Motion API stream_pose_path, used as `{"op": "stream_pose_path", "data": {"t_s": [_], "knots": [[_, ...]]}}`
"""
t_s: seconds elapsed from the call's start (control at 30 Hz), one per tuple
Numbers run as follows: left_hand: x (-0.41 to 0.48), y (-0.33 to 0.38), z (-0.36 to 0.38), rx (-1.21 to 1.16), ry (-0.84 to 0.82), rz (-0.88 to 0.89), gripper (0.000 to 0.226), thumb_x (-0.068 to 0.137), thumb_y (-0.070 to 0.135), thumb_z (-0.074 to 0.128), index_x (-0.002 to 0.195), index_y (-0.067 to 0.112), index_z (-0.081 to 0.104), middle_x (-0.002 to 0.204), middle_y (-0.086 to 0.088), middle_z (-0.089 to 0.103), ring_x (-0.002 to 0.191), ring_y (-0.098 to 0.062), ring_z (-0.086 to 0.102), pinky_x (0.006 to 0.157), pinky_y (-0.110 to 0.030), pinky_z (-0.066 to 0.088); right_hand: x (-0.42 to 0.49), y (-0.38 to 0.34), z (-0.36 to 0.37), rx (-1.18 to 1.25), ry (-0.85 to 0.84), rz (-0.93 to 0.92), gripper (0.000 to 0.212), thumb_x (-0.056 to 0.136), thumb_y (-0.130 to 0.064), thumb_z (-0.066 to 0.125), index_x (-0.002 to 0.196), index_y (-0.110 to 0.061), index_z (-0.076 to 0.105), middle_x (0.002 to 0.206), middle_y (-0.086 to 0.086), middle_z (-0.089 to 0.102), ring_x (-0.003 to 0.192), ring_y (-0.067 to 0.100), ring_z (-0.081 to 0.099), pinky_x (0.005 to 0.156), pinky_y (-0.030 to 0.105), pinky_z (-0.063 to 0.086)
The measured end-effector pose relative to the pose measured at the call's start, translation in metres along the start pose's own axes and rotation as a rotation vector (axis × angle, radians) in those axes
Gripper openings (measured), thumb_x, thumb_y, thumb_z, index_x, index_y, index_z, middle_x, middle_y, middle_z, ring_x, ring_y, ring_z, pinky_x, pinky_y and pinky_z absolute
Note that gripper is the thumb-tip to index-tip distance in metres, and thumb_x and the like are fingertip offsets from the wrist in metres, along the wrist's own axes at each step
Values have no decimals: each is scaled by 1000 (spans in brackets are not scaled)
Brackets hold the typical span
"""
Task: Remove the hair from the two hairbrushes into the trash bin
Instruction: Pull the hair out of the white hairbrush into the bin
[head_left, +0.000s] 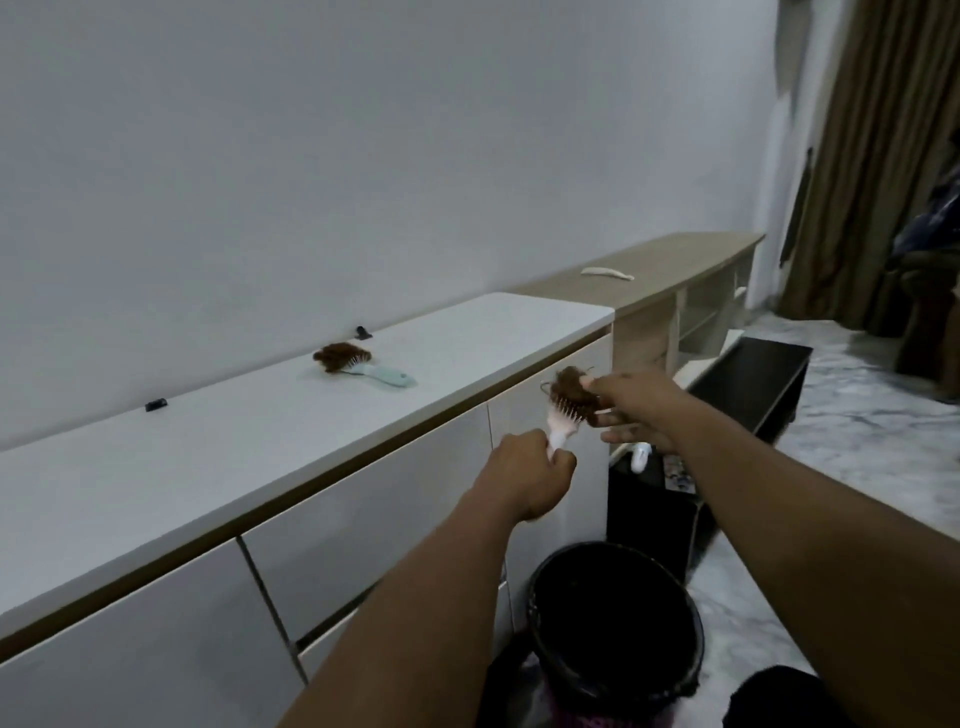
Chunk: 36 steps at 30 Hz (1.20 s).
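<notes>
Right at the bottom of the view, the black trash bin stands on the marbled floor, tight against the front of the white cabinet, its dark mouth open upward. Above it, both bare forearms reach forward, and the left hand is clenched in a fist around the pale handle of the pink hairbrush, holding it tilted with the bristle head up and to the right, in the air beside the cabinet's front edge. Just past that, the right hand is pinching the brown clump of hair that sits on the bristles, thumb and forefinger closed on it while the other fingers spread below. Behind the hands, a low black unit rests on the floor, with a small white object on it that is too blurred to name. Further back, on the white cabinet top, the mint-green hairbrush lies flat with its own wad of brown hair on the head, well apart from both hands, and two small black clips sit near the wall. Beyond that, a pale curved item lies on a wooden shelf unit, brown curtain at far right
</notes>
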<state>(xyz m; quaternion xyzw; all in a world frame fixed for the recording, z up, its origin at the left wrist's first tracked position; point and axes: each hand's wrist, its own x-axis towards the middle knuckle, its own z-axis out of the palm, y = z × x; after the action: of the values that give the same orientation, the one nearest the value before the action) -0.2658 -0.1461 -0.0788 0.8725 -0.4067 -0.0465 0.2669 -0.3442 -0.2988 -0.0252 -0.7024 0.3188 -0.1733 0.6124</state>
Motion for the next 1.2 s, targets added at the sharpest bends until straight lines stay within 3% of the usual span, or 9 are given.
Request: {"op": "stream_pose_path", "data": {"t_s": [0.07, 0.17, 0.3, 0.5, 0.67, 0.8, 0.87, 1.03, 1.2], "knots": [[3, 0, 20, -8, -42, 7, 35, 97, 46, 42, 104, 15, 57, 94, -8, 60, 73, -20, 54, 61, -33, 43, 8, 22, -4, 36, 33, 52, 37, 94, -22, 68, 124, -4, 60, 112, 17, 69, 90, 25, 69, 78, 38, 61], [7, -7, 47, -3, -94, 19, 27, 98, 42, 43, 96, 16, 51, 89, -7, 53, 69, -19, 47, 54, -32, 29, 25, 57, -4, 123, 76, 151, 40, 92, -18, 71, 126, -1, 58, 106, 17, 68, 79, 23, 67, 66, 32, 59], [15, -35, 90, -8, -161, -8, 29, 96, 42, 43, 95, 14, 52, 95, -15, 62, 77, -27, 53, 59, -34, 33, 53, 114, 9, 196, 107, 284, 37, 93, -14, 69, 123, 5, 59, 86, 12, 65, 61, 17, 58, 55, 26, 47], [23, -91, 173, -62, -338, -101, 31, 93, 43, 45, 93, 13, 54, 101, -19, 66, 94, -38, 61, 68, -36, 41, 86, 227, 36, 305, 101, 438, 22, 94, -15, 68, 108, 1, 65, 93, 9, 67, 75, 20, 62, 73, 32, 53], [30, -139, 243, -135, -504, -205, 27, 88, 44, 51, 74, 21, 47, 78, -7, 61, 78, -31, 62, 61, -32, 35, 113, 314, 48, 229, 114, 515, 17, 95, -15, 68, 89, 1, 65, 90, 18, 68, 70, 23, 67, 66, 34, 59], [53, -164, 279, -200, -593, -262, 28, 87, 41, 54, 75, 16, 51, 75, -8, 63, 72, -27, 62, 61, -36, 45, 148, 361, 54, 112, 87, 519, 33, 98, -13, 62, 67, -5, 56, 76, 12, 60, 76, 24, 65, 76, 43, 62], [66, -177, 298, -223, -620, -268, 28, 91, 36, 56, 80, 10, 53, 78, -10, 63, 73, -27, 62, 63, -39, 46, 163, 379, 56, 47, 63, 512, 35, 100, -13, 59, 67, -4, 50, 77, 12, 54, 77, 23, 64, 71, 38, 62], [76, -210, 336, -167, -687, -220, 24, 98, 39, 46, 86, 18, 43, 80, -7, 59, 70, -21, 56, 53, -33, 31, 183, 414, 62, 9, 25, 519, 30, 103, -13, 52, 74, -7, 53, 76, 9, 54, 75, 23, 64, 72, 37, 62], [83, -219, 363, -185, -775, -192, 25, 97, 43, 42, 83, 24, 37, 77, -8, 56, 66, -28, 56, 56, -39, 41, 180, 435, 51, 192, 52, 622, 21, 104, -13, 49, 87, -3, 53, 88, 19, 57, 87, 32, 66, 73, 39, 62]]}}
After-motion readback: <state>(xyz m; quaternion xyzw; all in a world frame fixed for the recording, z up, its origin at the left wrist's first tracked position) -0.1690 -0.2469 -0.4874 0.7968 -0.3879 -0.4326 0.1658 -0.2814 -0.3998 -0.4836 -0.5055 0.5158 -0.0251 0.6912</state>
